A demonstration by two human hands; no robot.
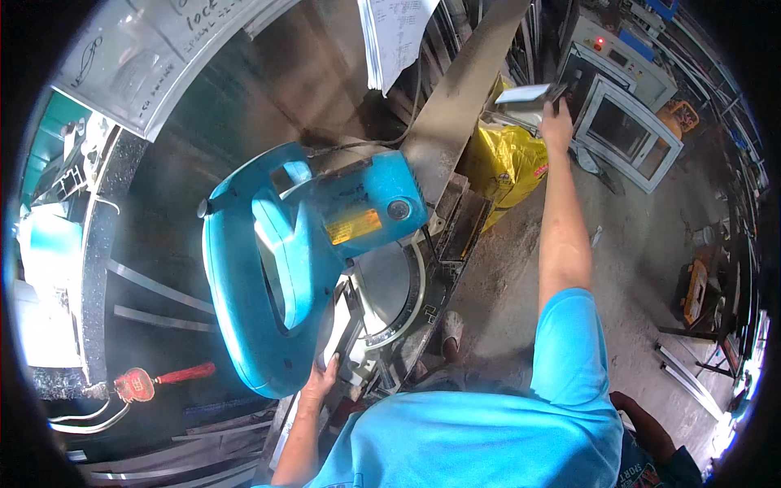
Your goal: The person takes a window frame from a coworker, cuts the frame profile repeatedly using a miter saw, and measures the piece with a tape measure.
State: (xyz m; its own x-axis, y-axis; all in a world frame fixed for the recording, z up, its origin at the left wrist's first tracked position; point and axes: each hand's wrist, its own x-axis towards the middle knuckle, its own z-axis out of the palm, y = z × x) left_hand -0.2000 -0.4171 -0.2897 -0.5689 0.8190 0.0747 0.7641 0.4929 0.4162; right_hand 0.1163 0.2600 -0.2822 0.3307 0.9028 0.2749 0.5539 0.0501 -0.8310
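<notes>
Two hands at work, well apart. Left hand (pixel 320 378), at 6 o'clock, rests fingers spread against the base of the blue mitre saw (pixel 301 252), just under its looped handle; it grips nothing that I can make out. Saw fills frame centre, round blade guard (pixel 389 286) at its 4 o'clock. Right hand (pixel 556 122), arm stretched out to 1 o'clock, is closed around the end of a pale metal profile piece (pixel 525 95). Yellow bag (pixel 504 163) sits just below that piece. White window frames (pixel 622 130) lean at 2 o'clock.
</notes>
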